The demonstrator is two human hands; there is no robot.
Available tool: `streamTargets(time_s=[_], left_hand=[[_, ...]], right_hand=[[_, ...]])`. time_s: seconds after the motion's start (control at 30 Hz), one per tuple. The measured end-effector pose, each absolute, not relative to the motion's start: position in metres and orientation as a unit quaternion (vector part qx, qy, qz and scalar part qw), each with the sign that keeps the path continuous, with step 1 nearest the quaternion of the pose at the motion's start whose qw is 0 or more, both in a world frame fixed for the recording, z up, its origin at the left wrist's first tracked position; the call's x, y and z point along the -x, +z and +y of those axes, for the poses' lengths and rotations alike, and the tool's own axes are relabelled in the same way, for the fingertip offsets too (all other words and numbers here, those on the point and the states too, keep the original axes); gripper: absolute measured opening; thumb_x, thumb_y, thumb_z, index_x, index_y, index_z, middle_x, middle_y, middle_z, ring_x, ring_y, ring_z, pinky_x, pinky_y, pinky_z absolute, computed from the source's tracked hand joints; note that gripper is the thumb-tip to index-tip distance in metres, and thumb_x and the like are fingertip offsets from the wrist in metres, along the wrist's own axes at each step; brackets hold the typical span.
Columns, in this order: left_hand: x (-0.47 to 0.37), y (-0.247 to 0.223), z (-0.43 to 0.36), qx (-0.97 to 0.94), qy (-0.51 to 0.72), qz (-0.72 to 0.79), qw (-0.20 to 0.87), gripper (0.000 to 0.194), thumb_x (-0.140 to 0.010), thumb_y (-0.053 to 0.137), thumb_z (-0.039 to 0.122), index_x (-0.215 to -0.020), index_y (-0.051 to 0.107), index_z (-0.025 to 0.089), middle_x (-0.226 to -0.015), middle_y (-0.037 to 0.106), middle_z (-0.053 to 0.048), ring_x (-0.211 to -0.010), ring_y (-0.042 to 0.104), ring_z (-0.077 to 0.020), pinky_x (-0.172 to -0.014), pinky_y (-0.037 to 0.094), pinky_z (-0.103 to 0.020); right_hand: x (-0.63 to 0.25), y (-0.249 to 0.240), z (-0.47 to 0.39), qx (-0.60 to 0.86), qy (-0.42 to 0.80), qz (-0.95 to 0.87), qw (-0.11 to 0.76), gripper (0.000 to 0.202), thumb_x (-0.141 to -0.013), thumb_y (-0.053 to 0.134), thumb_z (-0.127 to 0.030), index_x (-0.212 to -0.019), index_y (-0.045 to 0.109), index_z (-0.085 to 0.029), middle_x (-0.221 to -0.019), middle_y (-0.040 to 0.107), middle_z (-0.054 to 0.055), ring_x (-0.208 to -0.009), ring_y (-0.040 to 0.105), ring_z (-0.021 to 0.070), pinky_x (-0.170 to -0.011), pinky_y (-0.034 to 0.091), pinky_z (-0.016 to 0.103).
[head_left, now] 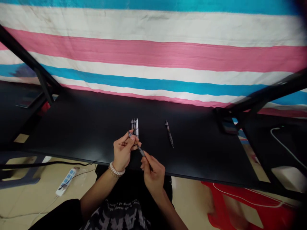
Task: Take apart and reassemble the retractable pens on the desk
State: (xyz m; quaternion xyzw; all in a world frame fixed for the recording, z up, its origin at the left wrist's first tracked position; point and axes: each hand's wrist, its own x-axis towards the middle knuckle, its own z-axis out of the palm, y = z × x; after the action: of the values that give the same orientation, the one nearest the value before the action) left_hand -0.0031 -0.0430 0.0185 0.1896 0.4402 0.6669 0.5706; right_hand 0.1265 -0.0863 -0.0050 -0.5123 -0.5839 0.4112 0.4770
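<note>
Between my two hands, above the front part of the black table (96,127), a dark pen (140,150) is held at a slant. My left hand (123,148) pinches its upper end, and a coiled white band circles that wrist. Fingers of my right hand (153,169) close round the lower end. Just beyond my left hand lie two dark pens (132,123) and a white pen (137,124) side by side, their near ends partly hidden by my fingers. Another dark pen (169,134) lies apart, tilted, to the right.
A striped cloth (153,54) hangs behind the table. Dark slanted frame bars (43,83) stand at both sides. On the floor at left is a white power strip (66,182) with cables. A red stool (220,204) stands at lower right, with a white cable over it.
</note>
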Motion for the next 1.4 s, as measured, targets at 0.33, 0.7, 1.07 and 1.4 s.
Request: streamTargets(time_s=[0.33,0.7,1.07,1.4], left_hand=[[0.008,0.028,-0.028,-0.15,0.722,0.434,0.517,0.038,-0.075,0.086,0.032,-0.106,0.072,0.015,-0.081,0.074,-0.004,-0.067,0.073,-0.0149,-0.065,0.062,-0.028],[0.017,0.032,-0.011,-0.114,0.749,0.433,0.489,0.039,-0.07,0.089,0.031,-0.101,0.073,0.016,-0.08,0.075,-0.002,-0.068,0.074,-0.0131,-0.07,0.064,-0.027],[-0.007,0.03,-0.022,-0.137,0.702,0.414,0.563,0.032,-0.075,0.086,0.031,-0.099,0.073,0.014,-0.082,0.074,-0.004,-0.071,0.074,-0.0138,-0.07,0.063,-0.026],[-0.001,0.025,-0.03,-0.134,0.718,0.431,0.529,0.035,-0.075,0.086,0.032,-0.102,0.071,0.014,-0.081,0.073,-0.003,-0.07,0.073,-0.014,-0.072,0.063,-0.028]], right_hand=[[-0.123,0.001,-0.067,0.516,0.411,-0.562,0.499,0.019,-0.093,0.065,-0.03,-0.109,0.072,-0.021,-0.092,0.076,0.007,-0.077,0.073,0.0172,-0.067,0.062,0.029],[-0.126,0.009,-0.061,0.47,0.152,-0.647,0.58,0.022,-0.089,0.067,-0.007,-0.101,0.076,-0.022,-0.096,0.078,0.006,-0.085,0.076,0.0174,-0.08,0.066,0.031],[-0.129,0.002,-0.064,0.449,0.071,-0.672,0.585,0.034,-0.085,0.069,0.0,-0.11,0.075,-0.023,-0.1,0.079,0.007,-0.084,0.077,0.0181,-0.078,0.067,0.03],[-0.129,-0.003,-0.068,0.491,0.286,-0.632,0.526,0.014,-0.095,0.063,-0.023,-0.106,0.072,-0.022,-0.09,0.077,0.005,-0.079,0.075,0.0169,-0.076,0.065,0.031]])
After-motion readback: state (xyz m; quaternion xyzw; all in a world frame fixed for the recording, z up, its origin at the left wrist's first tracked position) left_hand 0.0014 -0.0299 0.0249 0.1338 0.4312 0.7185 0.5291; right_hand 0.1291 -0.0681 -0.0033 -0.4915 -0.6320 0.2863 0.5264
